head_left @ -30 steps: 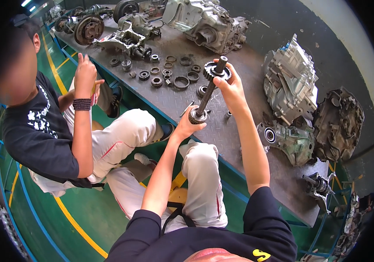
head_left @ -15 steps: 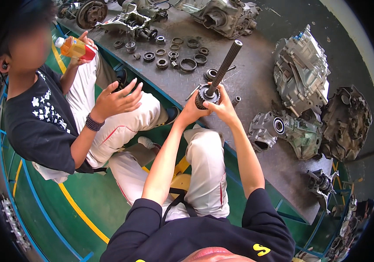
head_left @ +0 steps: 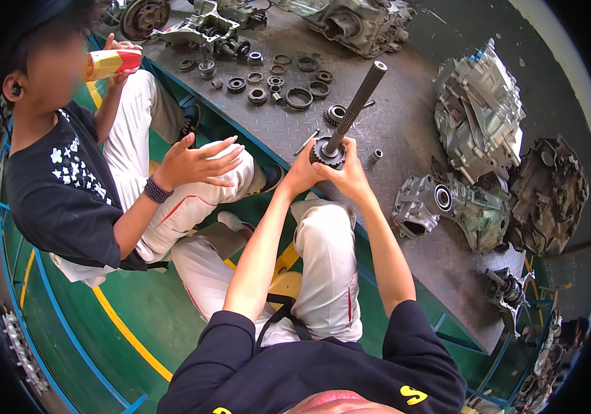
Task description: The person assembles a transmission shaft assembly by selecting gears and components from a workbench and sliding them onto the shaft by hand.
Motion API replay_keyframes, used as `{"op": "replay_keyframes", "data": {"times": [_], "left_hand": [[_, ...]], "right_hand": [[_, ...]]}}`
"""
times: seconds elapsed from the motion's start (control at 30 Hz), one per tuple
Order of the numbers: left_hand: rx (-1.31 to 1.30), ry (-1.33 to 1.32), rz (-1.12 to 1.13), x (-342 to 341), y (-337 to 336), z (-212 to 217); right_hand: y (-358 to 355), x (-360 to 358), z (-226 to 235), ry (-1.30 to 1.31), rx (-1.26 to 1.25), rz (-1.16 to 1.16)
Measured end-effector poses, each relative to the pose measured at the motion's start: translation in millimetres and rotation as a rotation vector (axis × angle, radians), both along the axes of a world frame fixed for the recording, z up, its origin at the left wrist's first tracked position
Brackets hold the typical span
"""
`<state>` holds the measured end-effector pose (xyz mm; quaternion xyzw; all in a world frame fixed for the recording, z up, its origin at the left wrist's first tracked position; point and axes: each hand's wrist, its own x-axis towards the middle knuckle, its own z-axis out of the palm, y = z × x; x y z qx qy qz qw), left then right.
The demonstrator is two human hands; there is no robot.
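Note:
I hold a long splined steel gear shaft (head_left: 354,110) upright over the edge of the metal workbench (head_left: 392,131). A toothed gear (head_left: 327,153) sits on the shaft's lower end. My left hand (head_left: 300,172) and my right hand (head_left: 348,178) both grip around that gear end, fingers closed on it. The shaft's splined tip points up and to the right, away from me. My knees in white trousers are below the hands.
Another person sits to my left, one hand (head_left: 199,162) held open, the other holding a yellow-red drink pack (head_left: 111,63). Loose rings and bearings (head_left: 275,81) lie on the bench. Grey gearbox housings (head_left: 478,114), (head_left: 447,207) and a dark cover (head_left: 547,196) lie right.
The shaft has swung upright and come closer to me, with both hands now together on its gear end. The person beside me lifted the drink pack higher and opened the other hand.

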<state>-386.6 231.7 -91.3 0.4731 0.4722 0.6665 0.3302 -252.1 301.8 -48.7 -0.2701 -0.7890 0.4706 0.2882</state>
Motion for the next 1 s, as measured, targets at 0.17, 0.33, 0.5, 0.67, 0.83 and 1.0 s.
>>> {"op": "replay_keyframes", "data": {"times": [0.17,0.33,0.5,0.67,0.83,1.0], "left_hand": [[0.000,-0.006,-0.010,1,1,1],[0.014,0.014,0.020,1,-1,1],[0.009,0.032,0.063,3,1,1],[-0.029,0.069,0.190,15,-1,-1],[0.040,0.124,0.475,27,2,-12],[0.039,0.079,0.488,36,1,-5]], "right_hand": [[0,1,0,0.000,-0.004,-0.003],[-2,0,1,0.006,0.009,0.003],[-1,0,1,-0.048,0.092,-0.037],[-10,-5,1,-0.018,0.055,-0.096],[-22,-15,0,-0.004,0.151,-0.212],[-21,-10,2,0.034,0.083,-0.197]]}}
